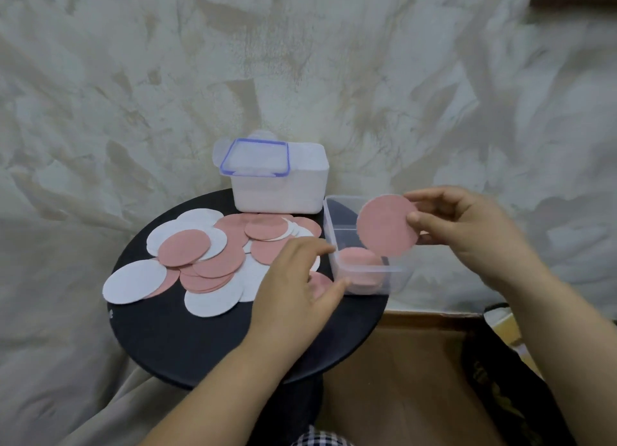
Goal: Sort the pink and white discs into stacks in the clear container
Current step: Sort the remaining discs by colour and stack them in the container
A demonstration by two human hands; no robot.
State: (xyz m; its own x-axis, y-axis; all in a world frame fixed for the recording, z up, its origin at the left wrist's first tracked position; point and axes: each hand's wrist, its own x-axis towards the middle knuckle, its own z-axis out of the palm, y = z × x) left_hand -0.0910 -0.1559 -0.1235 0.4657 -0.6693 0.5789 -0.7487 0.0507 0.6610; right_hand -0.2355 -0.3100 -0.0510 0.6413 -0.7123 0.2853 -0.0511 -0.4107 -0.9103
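Note:
Several pink discs and white discs lie mixed in a loose heap on the round black table. My right hand pinches one pink disc and holds it tilted above the clear container. Pink discs lie stacked in the container's near compartment. My left hand hovers with relaxed fingers over the heap's right edge, next to the container, above a pink disc. It holds nothing that I can see.
A white box with a blue-rimmed clear lid stands at the table's back, against the mottled wall. The container sits at the table's right edge. A brown floor and dark bag are at the lower right.

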